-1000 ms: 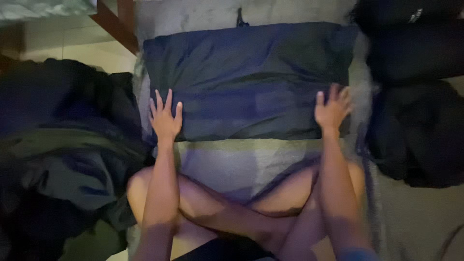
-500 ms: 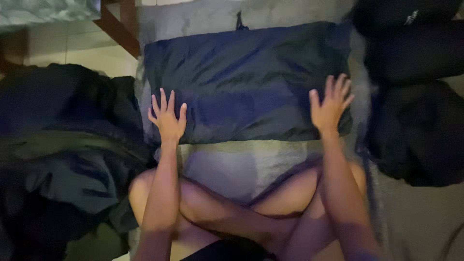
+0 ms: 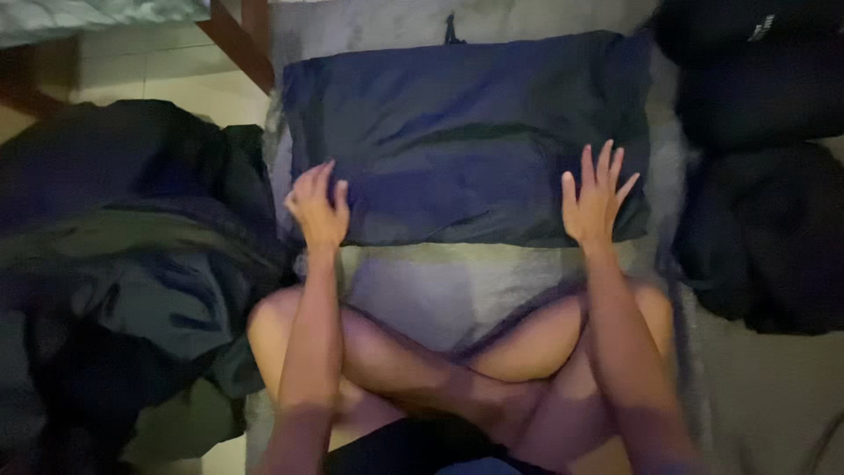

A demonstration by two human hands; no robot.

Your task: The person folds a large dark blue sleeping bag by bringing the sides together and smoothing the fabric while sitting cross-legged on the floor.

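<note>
Folded dark blue cloth [image 3: 462, 136] lies flat on a grey mat [image 3: 422, 286], straight ahead of the person's crossed legs. It looks soft, thin and light, probably a slick fabric (the creases catch the light), so it should slide and sag rather than hold shape; the near corners seem the best grip. Left hand [image 3: 318, 209] rests at its near left corner, fingers loosely curled, holding nothing. Right hand [image 3: 595, 200] lies flat near the right corner, fingers spread wide. Heaps of dark clothes [image 3: 132, 264] sit alongside.
</note>
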